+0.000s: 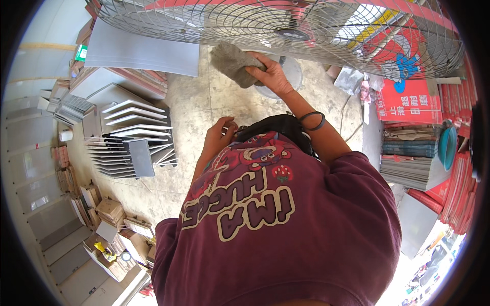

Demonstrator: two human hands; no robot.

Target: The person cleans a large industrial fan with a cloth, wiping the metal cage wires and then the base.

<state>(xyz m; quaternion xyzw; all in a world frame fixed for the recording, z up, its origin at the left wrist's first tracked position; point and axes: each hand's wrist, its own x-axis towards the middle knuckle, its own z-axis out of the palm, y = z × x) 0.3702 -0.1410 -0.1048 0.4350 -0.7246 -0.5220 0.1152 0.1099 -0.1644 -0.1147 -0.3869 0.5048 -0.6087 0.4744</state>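
Observation:
My right hand [274,76] reaches forward past my body, a dark band round its wrist. It is closed on the near right end of a thick grey sponge [232,62], fingers over one side and thumb pressed to its face. The sponge is held up off the floor, just below the large fan's wire guard. My left hand [220,133] is at my waist, left of a black item [278,127] partly hidden by my shirt. Its fingers are loosely bent and apart, and I see nothing in them.
A large fan [293,33] spans the far edge. Grey tiles stand in a rack [145,158] on the left, behind a large pale panel [140,48]. Red boxes [411,102] and stacked tiles [408,171] line the right, with a teal basin [447,148]. Cardboard boxes [109,209] stand lower left.

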